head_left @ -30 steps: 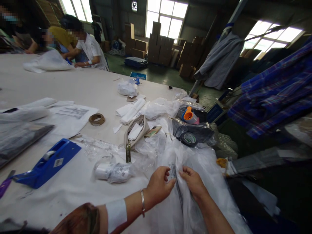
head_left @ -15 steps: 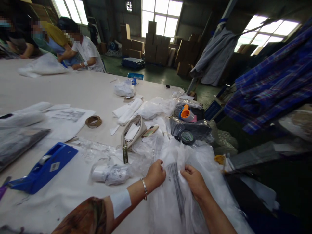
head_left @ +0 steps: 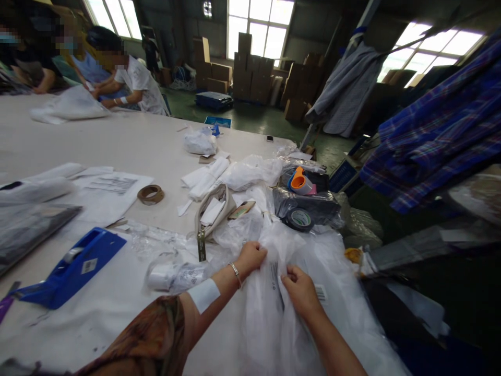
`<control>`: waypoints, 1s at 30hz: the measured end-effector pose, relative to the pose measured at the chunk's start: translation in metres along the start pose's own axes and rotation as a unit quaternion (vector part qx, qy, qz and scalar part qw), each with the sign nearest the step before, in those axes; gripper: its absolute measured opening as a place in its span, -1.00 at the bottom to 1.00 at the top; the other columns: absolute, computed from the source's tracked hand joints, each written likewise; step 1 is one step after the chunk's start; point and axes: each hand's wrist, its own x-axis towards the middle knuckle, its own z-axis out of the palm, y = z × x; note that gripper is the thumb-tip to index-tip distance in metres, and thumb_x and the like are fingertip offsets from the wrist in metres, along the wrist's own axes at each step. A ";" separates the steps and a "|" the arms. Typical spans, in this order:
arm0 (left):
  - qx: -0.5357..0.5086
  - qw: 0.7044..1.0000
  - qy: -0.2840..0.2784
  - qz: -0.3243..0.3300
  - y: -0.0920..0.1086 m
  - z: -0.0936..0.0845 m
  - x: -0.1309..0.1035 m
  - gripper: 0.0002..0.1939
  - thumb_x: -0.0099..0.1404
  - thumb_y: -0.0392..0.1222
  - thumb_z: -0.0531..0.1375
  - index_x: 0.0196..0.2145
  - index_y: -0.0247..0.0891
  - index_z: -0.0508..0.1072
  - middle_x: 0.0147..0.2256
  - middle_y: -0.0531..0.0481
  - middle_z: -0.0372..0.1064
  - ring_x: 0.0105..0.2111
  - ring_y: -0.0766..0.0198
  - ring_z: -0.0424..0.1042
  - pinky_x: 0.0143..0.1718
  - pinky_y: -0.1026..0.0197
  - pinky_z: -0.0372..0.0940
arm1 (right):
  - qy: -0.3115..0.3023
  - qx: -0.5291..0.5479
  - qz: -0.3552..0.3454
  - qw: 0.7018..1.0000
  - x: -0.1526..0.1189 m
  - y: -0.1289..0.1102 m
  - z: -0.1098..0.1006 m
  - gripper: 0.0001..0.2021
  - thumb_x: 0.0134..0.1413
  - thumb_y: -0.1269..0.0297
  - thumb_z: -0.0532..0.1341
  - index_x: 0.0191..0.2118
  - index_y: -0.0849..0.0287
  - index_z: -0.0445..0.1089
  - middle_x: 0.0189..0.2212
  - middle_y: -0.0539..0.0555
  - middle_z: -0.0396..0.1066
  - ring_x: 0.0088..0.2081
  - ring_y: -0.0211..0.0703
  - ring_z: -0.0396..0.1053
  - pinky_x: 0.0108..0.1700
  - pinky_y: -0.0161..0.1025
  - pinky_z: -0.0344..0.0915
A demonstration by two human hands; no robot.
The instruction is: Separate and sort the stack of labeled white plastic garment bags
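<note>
Both hands pinch a translucent white plastic bag (head_left: 260, 308) with dark printed lines on it, lying along the table's right side. My left hand (head_left: 251, 257) is closed on the bag's left edge, fingers curled. A little lower and to the right, my right hand (head_left: 300, 292) grips the bag's other edge between thumb and fingers. More clear plastic with a small barcode label (head_left: 321, 292) shows beyond my right wrist. Just past the hands lies a roll of black tape (head_left: 300, 219). Left of my left hand is a clear-wrapped white roll (head_left: 178, 278).
A blue tape dispenser (head_left: 74, 266) and a brown tape roll (head_left: 151, 194) lie on the white table (head_left: 144, 136) to the left. An orange tape cutter (head_left: 299, 180) and a beige pouch (head_left: 213, 211) sit ahead. Hanging shirts (head_left: 438, 130) are at right; co-workers (head_left: 136, 86) stand far left.
My left hand has moved slightly up and my right hand slightly left, folding the bag's edges inward over the printed lines. Far left, a co-worker's hands have shifted by another bag.
</note>
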 end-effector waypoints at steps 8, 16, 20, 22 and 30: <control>-0.163 0.986 -0.008 -0.043 0.014 0.003 0.003 -0.88 0.19 -0.29 0.12 -0.48 -0.34 0.40 -0.63 0.09 0.23 -0.65 0.36 0.26 -0.61 0.33 0.22 | 0.002 -0.229 -0.032 0.973 -0.006 -0.010 0.026 -0.81 0.03 0.21 0.07 -0.25 0.12 0.32 -0.33 0.10 0.44 -0.27 -0.06 0.38 -0.21 -0.19 0.18; -0.226 0.972 0.004 -0.069 0.013 0.006 0.001 -0.91 0.18 -0.33 0.12 -0.49 -0.32 0.35 -0.64 0.10 0.21 -0.64 0.36 0.24 -0.63 0.34 0.21 | 0.020 -0.359 -0.012 0.933 -0.014 -0.016 0.045 -0.74 0.01 0.16 0.16 -0.19 0.18 0.25 -0.20 0.31 0.45 -0.17 0.17 0.42 -0.25 -0.11 0.14; -0.253 0.964 -0.022 -0.079 0.010 0.002 -0.013 -0.89 0.22 -0.32 0.10 -0.45 -0.34 0.37 -0.57 0.08 0.27 -0.58 0.39 0.28 -0.57 0.37 0.24 | 0.027 -0.366 -0.009 0.930 -0.011 -0.014 0.045 -0.89 0.00 0.37 0.05 -0.30 0.15 0.24 -0.32 0.27 0.47 -0.26 0.09 0.43 -0.29 -0.13 0.08; -0.264 0.959 -0.048 -0.088 0.009 -0.002 -0.021 -0.90 0.23 -0.31 0.10 -0.41 -0.35 0.39 -0.51 0.04 0.33 -0.53 0.38 0.35 -0.53 0.37 0.28 | 0.031 -0.355 -0.014 0.934 -0.008 -0.010 0.041 -0.92 -0.01 0.39 0.05 -0.33 0.13 0.23 -0.34 0.23 0.46 -0.27 0.04 0.41 -0.29 -0.15 0.08; -0.237 0.966 -0.060 -0.082 -0.015 -0.006 -0.052 -0.80 0.16 -0.37 0.13 -0.23 -0.35 0.44 -0.38 -0.06 0.47 -0.41 0.28 0.46 -0.45 0.29 0.29 | 0.024 -0.282 -0.026 0.959 -0.005 -0.004 0.026 -0.96 -0.02 0.33 0.07 -0.41 0.10 0.24 -0.47 0.03 0.39 -0.40 -0.17 0.31 -0.34 -0.26 0.10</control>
